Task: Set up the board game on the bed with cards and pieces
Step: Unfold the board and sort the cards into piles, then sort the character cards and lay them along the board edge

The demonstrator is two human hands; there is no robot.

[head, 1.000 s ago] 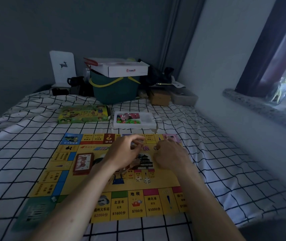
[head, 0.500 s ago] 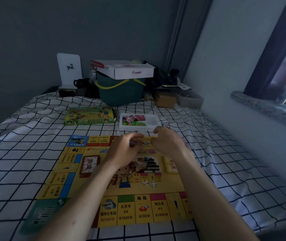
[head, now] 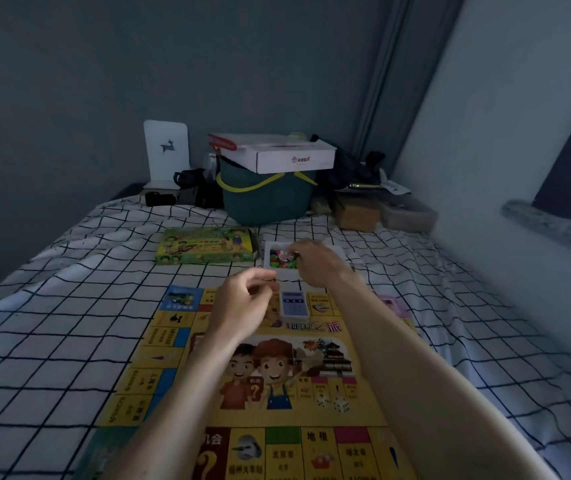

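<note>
Head view: my hands over the game board (head: 277, 382) on a checked bed (head: 69, 323).
Board's long axis runs away from me toward a grey wall (head: 104, 64); my right hand (head: 315, 263) pinches something small over the white tray (head: 341, 252), my left hand (head: 242, 310) is loosely curled, its grip unclear.

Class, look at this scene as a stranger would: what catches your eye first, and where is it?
The bright yellow cartoon game board lies on the checked bedsheet, two white dice on it. Beyond its far edge, the right hand reaches into a white tray of colourful pieces.

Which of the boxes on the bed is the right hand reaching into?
The right hand is over the open white tray of coloured pieces, not the closed green game box beside it.
</note>
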